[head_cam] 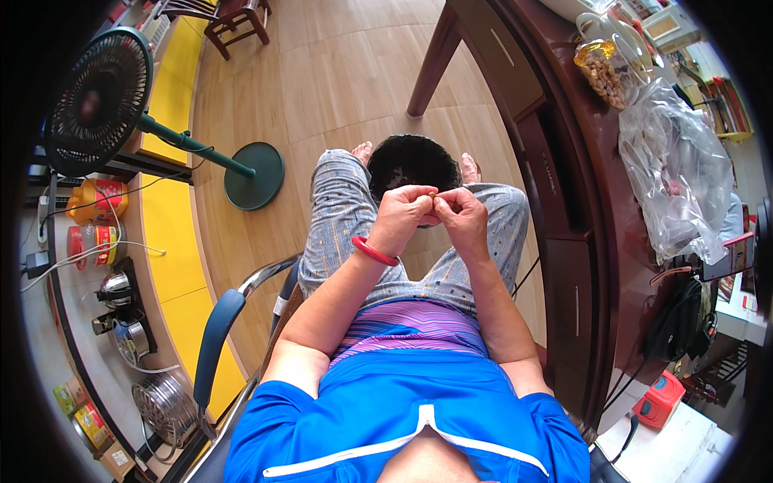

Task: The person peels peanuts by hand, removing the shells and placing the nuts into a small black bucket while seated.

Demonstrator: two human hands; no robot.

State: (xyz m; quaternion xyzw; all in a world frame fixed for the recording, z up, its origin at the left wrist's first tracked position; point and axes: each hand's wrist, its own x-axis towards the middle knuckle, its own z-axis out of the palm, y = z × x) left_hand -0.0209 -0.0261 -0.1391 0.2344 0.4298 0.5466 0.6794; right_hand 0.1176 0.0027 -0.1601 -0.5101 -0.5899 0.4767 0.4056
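Observation:
My left hand (403,211) and my right hand (462,216) meet at the fingertips above my lap. Between them they pinch a tiny brownish piece (432,197), too small to name. A red bangle (375,250) circles my left wrist. Just beyond and below the hands, a bin or bucket with a black lining (413,160) stands on the floor between my feet; some small pale bits show inside it, but its contents are hard to tell.
At left stand a green pedestal fan (255,176) and yellow-fronted cabinets (181,241) with cookware. The chair's blue armrest (218,338) is beside me. A dark wooden desk (592,181) on the right holds a clear plastic bag (673,169) and a container of nut-like pieces (604,78).

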